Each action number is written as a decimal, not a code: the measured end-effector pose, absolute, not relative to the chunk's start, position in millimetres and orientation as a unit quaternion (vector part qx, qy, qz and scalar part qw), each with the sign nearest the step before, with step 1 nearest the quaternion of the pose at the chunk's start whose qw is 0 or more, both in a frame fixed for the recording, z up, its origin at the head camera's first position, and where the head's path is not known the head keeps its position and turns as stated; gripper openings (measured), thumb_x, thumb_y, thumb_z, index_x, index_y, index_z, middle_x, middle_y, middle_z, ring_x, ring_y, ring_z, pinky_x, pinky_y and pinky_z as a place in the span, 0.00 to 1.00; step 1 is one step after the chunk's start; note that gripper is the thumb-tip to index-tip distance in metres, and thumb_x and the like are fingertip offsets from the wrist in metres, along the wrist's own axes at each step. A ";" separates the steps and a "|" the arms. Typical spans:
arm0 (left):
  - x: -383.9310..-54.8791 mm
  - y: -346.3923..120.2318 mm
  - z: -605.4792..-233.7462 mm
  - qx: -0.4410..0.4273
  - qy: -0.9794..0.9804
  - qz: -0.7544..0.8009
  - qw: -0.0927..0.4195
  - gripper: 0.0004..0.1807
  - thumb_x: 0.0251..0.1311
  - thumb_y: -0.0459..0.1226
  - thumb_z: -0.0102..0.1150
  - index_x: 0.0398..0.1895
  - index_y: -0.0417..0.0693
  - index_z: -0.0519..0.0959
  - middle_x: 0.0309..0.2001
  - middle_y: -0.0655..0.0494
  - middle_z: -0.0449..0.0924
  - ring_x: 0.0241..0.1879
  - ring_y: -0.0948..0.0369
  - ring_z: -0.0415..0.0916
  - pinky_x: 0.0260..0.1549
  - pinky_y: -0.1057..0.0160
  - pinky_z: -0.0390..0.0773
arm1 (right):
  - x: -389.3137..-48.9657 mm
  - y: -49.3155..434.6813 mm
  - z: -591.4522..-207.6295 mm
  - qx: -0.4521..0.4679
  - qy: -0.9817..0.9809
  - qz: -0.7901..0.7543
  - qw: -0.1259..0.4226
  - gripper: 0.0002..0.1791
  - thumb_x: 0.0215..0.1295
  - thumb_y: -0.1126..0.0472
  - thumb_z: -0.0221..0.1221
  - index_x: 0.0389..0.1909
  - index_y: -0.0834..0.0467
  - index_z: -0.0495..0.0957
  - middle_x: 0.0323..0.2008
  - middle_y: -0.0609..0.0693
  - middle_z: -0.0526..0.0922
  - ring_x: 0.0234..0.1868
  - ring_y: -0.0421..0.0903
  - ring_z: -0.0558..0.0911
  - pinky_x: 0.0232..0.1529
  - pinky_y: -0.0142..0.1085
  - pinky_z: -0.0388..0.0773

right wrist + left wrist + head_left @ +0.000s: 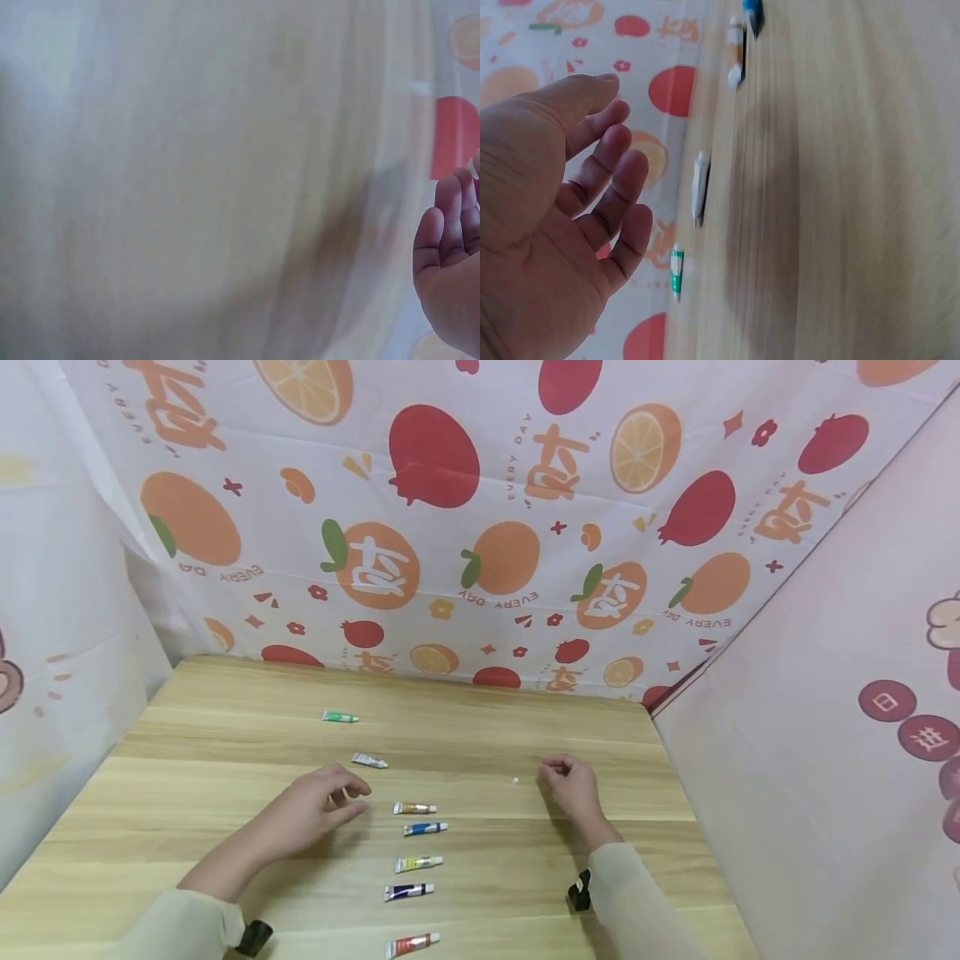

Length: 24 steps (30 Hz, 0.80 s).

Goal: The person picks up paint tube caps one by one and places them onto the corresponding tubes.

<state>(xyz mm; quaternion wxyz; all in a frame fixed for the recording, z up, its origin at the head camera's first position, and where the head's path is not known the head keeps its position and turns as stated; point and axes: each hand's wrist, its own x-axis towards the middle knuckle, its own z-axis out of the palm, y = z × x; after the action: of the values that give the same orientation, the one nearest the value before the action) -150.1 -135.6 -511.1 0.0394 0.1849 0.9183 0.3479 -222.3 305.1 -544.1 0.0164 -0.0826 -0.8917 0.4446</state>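
Observation:
My left hand (315, 806), fingers loosely bent and holding nothing, hovers over the table beside a row of small paint tubes. Just past its fingertips lies a silver-white paint tube (370, 761), and farther back a green paint tube (340, 717). To its right are an ochre paint tube (415, 808) and a blue paint tube (425, 829). On the right side, my right hand (573, 789) is held above the table, fingers relaxed with nothing visible in them. A tiny white piece (515, 781) lies on the wood just left of its fingertips.
Nearer the front lie a yellow paint tube (419, 863), a dark purple paint tube (408, 892) and a red paint tube (412, 945). A fruit-print cloth (480, 635) hangs along the back edge of the wooden table (480, 727), with pale hangings at both sides.

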 end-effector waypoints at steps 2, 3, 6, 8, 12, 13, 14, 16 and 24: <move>-156.4 -139.8 -514.2 0.180 0.917 0.354 0.039 0.11 0.72 0.42 0.70 0.53 0.51 0.87 0.48 0.62 0.87 0.43 0.69 0.80 0.41 0.66 0.83 | -220.3 301.9 -538.3 -0.076 -0.891 0.447 0.019 0.08 0.72 0.63 0.70 0.48 0.60 0.89 0.43 0.55 0.90 0.41 0.43 0.84 0.38 0.25 0.80; -159.6 -141.4 -515.9 0.180 0.917 0.354 0.039 0.11 0.72 0.42 0.70 0.54 0.51 0.87 0.49 0.61 0.87 0.43 0.69 0.80 0.41 0.66 0.83 | -219.0 300.0 -534.4 -0.073 -0.891 0.448 0.021 0.08 0.72 0.63 0.70 0.48 0.60 0.89 0.43 0.55 0.91 0.41 0.43 0.84 0.38 0.25 0.79; -167.8 -143.9 -519.6 0.176 0.919 0.351 0.045 0.12 0.73 0.42 0.69 0.55 0.50 0.87 0.49 0.60 0.88 0.44 0.67 0.81 0.42 0.65 0.84 | -214.9 295.8 -523.6 -0.058 -0.888 0.455 0.022 0.10 0.72 0.63 0.70 0.49 0.62 0.89 0.43 0.55 0.91 0.41 0.43 0.84 0.39 0.25 0.80; -172.3 -144.4 -521.3 0.173 0.919 0.351 0.051 0.13 0.74 0.42 0.69 0.56 0.49 0.86 0.49 0.59 0.88 0.44 0.66 0.81 0.42 0.65 0.84 | -211.3 293.0 -516.3 -0.049 -0.887 0.459 0.021 0.10 0.72 0.62 0.70 0.50 0.62 0.89 0.43 0.55 0.91 0.40 0.42 0.84 0.38 0.26 0.80; -180.2 -145.2 -524.1 0.171 0.918 0.354 0.055 0.13 0.74 0.42 0.69 0.56 0.49 0.86 0.49 0.59 0.88 0.46 0.63 0.82 0.44 0.62 0.85 | -204.7 287.6 -504.4 -0.037 -0.885 0.464 0.022 0.09 0.72 0.60 0.71 0.48 0.60 0.90 0.40 0.52 0.91 0.38 0.40 0.83 0.37 0.27 0.79; -182.9 -146.3 -524.8 0.172 0.917 0.355 0.055 0.13 0.74 0.41 0.69 0.56 0.49 0.86 0.49 0.58 0.88 0.46 0.63 0.82 0.44 0.61 0.85 | -203.1 285.5 -501.5 -0.034 -0.883 0.468 0.023 0.08 0.72 0.60 0.71 0.47 0.59 0.90 0.40 0.52 0.91 0.37 0.39 0.83 0.37 0.27 0.79; -185.9 -147.5 -525.9 0.173 0.917 0.356 0.053 0.12 0.73 0.41 0.69 0.56 0.49 0.86 0.49 0.57 0.88 0.47 0.62 0.82 0.45 0.60 0.85 | -201.5 283.1 -498.2 -0.032 -0.879 0.475 0.023 0.07 0.72 0.61 0.71 0.46 0.58 0.90 0.39 0.51 0.91 0.37 0.39 0.83 0.37 0.27 0.79; -192.5 -150.4 -528.5 0.174 0.915 0.359 0.049 0.12 0.73 0.40 0.69 0.55 0.48 0.86 0.49 0.56 0.88 0.47 0.62 0.83 0.46 0.59 0.86 | -197.5 277.8 -490.9 -0.028 -0.871 0.490 0.024 0.06 0.71 0.60 0.72 0.45 0.56 0.90 0.38 0.51 0.91 0.36 0.40 0.83 0.36 0.27 0.79; -216.5 -162.7 -542.4 0.171 0.906 0.384 0.041 0.14 0.72 0.37 0.70 0.57 0.42 0.83 0.52 0.45 0.86 0.50 0.53 0.85 0.51 0.49 0.87 | -176.9 251.3 -459.6 0.020 -0.869 0.493 0.032 0.05 0.71 0.61 0.72 0.44 0.57 0.90 0.38 0.50 0.91 0.36 0.40 0.84 0.37 0.28 0.79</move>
<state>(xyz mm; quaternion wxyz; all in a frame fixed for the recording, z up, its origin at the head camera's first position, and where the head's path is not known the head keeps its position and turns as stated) -216.5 -162.7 -542.4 0.0407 0.1713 0.9065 0.3839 -176.9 251.3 -459.6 0.0322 0.0196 -0.8691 0.4932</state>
